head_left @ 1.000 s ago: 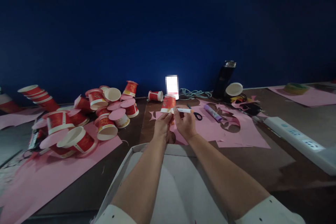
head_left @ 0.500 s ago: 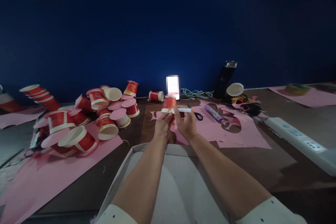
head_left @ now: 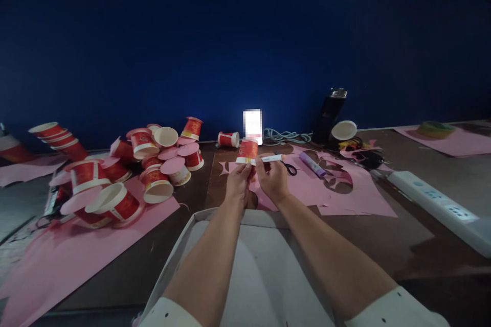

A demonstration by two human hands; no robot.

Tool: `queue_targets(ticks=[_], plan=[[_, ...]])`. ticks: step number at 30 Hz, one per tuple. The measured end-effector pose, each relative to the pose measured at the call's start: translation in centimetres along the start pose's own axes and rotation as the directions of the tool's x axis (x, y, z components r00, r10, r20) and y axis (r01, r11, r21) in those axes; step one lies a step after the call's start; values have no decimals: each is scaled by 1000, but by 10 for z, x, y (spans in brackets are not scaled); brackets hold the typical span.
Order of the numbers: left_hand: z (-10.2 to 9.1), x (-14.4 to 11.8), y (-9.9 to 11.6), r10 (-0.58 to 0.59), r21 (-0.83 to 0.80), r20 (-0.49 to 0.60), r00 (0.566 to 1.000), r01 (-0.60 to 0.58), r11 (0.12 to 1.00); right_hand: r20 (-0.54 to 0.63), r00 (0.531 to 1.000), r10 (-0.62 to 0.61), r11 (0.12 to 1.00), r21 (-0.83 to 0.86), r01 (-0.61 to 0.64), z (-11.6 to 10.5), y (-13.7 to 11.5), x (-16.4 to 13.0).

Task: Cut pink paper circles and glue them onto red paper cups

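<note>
In the middle of the head view, my left hand point(head_left: 238, 184) is closed on a red paper cup point(head_left: 247, 152) with a white lower rim. My right hand point(head_left: 273, 179) pinches a white marker point(head_left: 271, 158) with an orange end, held nearly level. The marker's left end is at the cup's lower right side; whether it touches the cup I cannot tell. Beneath the hands lies a pink paper sheet point(head_left: 299, 194) with cut-out holes. Black-handled scissors point(head_left: 290, 169) and a purple glue stick point(head_left: 311, 164) rest on it, right of my right hand.
Several red paper cups point(head_left: 157, 184), many with pink paper discs, are heaped at left on pink paper point(head_left: 76, 260). A lit phone point(head_left: 253, 125) stands behind the hands. A black bottle point(head_left: 330, 115) and a white power strip point(head_left: 437, 204) are at right. A pale box point(head_left: 276, 265) sits below my forearms.
The marker has tilted slightly, its orange end rising a little to the right. My right hand has shifted slightly with it, while the cup has barely moved.
</note>
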State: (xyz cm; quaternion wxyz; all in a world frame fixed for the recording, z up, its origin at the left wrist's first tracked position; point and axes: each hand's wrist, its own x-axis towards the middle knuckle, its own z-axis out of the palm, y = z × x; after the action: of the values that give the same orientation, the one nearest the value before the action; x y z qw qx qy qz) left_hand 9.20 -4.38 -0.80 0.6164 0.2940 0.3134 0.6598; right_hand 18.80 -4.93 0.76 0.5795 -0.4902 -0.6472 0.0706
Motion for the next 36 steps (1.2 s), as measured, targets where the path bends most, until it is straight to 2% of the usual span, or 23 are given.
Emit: queue_targets(ticks=[5, 9, 13, 17, 22, 26, 31, 36], plan=[[2, -1, 0, -1, 19, 12, 1000, 1, 1000, -39, 999, -12, 1000, -6, 12, -1, -1, 0], [2, -2, 0, -2, 32, 31, 1000, 1, 999, -5, 1000, 24, 1000, -15, -24, -1, -2, 0], [2, -1, 0, 6, 7, 18, 1000, -7, 1000, -55, 998, 13, 1000, -26, -15, 0, -1, 0], [3, -2, 2, -2, -15, -9, 1000, 2, 1000, -33, 997, 64, 997, -42, -65, 0, 0, 0], [4, -3, 4, -6, -38, -30, 1000, 5, 999, -47, 999, 21, 1000, -20, -22, 1, 2, 0], [5, -4, 5, -22, -25, -44, 999, 20, 999, -18, 998, 52, 999, -14, -52, 1, 0, 0], [4, -4, 6, -17, -48, -35, 999, 15, 999, -54, 999, -1, 1000, 3, 1, 0, -1, 0], [4, -4, 6, -36, -44, -46, 998, 34, 998, -9, 999, 37, 998, 42, -37, 0, 0, -1]])
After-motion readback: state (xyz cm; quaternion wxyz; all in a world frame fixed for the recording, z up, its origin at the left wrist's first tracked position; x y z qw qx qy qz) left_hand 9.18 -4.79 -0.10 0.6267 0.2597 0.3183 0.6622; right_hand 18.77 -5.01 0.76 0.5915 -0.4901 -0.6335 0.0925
